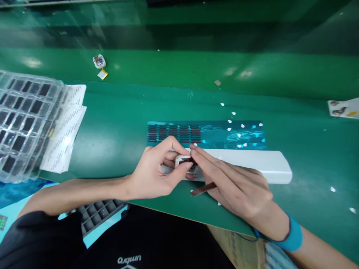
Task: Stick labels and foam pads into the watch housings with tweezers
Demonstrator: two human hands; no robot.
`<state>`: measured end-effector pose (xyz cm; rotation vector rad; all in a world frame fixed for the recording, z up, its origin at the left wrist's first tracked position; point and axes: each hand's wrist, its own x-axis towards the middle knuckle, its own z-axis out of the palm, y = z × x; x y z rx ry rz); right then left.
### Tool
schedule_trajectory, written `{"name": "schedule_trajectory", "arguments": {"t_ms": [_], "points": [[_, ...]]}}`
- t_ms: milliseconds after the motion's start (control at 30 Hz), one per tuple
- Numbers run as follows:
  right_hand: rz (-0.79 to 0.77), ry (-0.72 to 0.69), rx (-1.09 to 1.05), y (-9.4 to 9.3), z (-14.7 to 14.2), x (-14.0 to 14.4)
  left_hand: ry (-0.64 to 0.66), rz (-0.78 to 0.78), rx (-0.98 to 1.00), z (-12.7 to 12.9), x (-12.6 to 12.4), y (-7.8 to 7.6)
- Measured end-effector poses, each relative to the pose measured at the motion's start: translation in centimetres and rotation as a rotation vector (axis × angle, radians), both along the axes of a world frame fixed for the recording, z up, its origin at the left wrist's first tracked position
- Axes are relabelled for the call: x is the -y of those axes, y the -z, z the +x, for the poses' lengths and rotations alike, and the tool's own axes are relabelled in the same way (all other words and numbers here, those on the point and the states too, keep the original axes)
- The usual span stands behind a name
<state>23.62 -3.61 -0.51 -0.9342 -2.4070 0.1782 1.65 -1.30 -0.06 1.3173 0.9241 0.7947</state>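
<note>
My left hand [153, 173] grips a small white device [182, 161] with dark parts inside, thumb and forefinger around it. My right hand [235, 185] lies flat beside it, its fingertips pressing on the device's top, and a thin brown stick [203, 189] is tucked under its fingers. Both hands rest at the left end of a long white block [263, 166]. Just behind lies a teal sheet [218, 133] with rows of small black pads [174, 133] on its left half.
A clear blister tray [24, 116] with black parts and white paper sheets [66, 127] sit at the left. Far back lie a small white device [99, 61] and a yellow-edged square [102, 74]. A grey grid tray [97, 213] sits below the table edge. Printed card [343, 108] at right.
</note>
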Motion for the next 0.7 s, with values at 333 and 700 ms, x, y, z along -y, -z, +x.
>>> {"name": "schedule_trajectory", "arguments": {"t_ms": [333, 700], "points": [[-0.385, 0.186, -0.375, -1.0, -1.2, -0.6, 0.029, 0.066, -0.001, -0.1, 0.0, -0.1], [-0.641, 0.152, -0.519, -1.0, -1.4, -1.4, 0.102, 0.374, -0.099, -0.4, -0.3, 0.1]]}}
